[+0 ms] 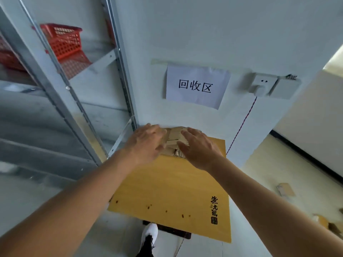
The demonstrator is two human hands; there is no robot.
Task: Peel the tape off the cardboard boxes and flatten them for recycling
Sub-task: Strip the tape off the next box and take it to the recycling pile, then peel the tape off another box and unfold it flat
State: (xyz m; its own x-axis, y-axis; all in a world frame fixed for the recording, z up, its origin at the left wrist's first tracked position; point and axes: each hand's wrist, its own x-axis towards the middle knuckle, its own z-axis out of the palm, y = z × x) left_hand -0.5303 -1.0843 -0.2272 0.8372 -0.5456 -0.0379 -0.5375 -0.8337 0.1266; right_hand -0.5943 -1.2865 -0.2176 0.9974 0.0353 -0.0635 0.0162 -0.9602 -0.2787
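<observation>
Item: flattened cardboard pieces (pixel 175 140), pale brown, several layers stacked, corrugated edges showing on the near side. Location: held between the two hands, at the top edge of a large yellow-brown cardboard sheet (pixel 172 186) that stands against the white wall (pixel 204 30).

Left hand (pixel 146 143): on the left side of the pieces, back of hand toward the camera, fingers extended along the cardboard and pressing it. No curl round the pieces is visible.

Right hand (pixel 199 148): on the right side and top of the pieces, fingers straight and spread, lying flat on the cardboard. Both forearms bare, reaching forward.

Beneath the hands: the large sheet, printed with black characters (pixel 214 210) near its lower right corner and marked with small dark red spots along its lower part. A dark flat object (pixel 167 230) shows under its lower edge.

Above the hands: a white paper sign (pixel 196 86) with three black characters, taped to the wall. Right of the sign: a white wall socket (pixel 259 86) with a plug in it; a red-and-dark twisted cord (pixel 243 121) runs down from it, passing right of the hands.

Left of the hands: a grey metal shelving unit (pixel 61 101); on an upper shelf, a red plastic basket (pixel 65 41).

Below, near the person: one white shoe (pixel 150 232) on the pale floor. Far right, on the floor: scattered cardboard scraps (pixel 286 190), blurred.
</observation>
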